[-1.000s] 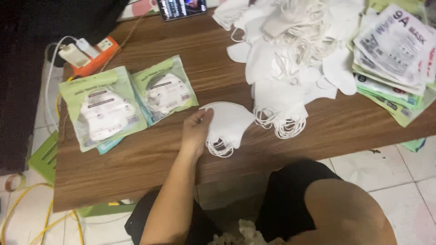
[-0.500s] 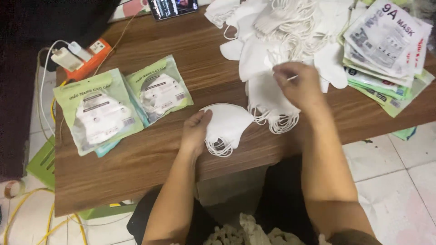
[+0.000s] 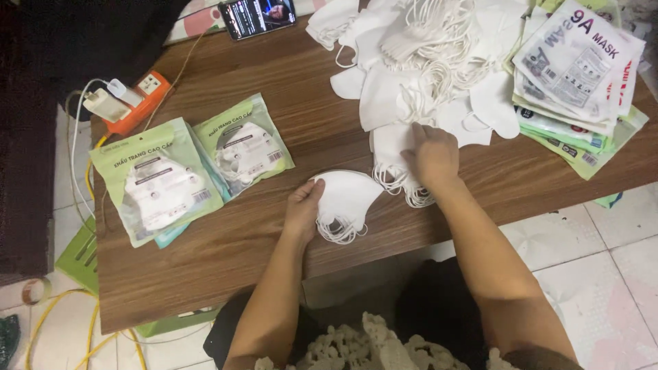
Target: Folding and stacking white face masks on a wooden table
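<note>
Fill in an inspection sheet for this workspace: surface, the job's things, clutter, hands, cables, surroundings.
Surface: brown wooden table, wood grain bare along the near edge.
Job's things: small stack of folded white masks near the table edge; second stack beside it; big loose mask pile behind.
Clutter: two green sealed mask packets at left; stack of flat printed pouches at right; phone with lit screen at the far edge.
Hands: left hand touches the small stack's edge; right hand presses on the second stack.
Cables: orange power strip with white charger and cable; yellow cables on the floor.
Surroundings: tiled floor, green crate under the table's left end.
</note>
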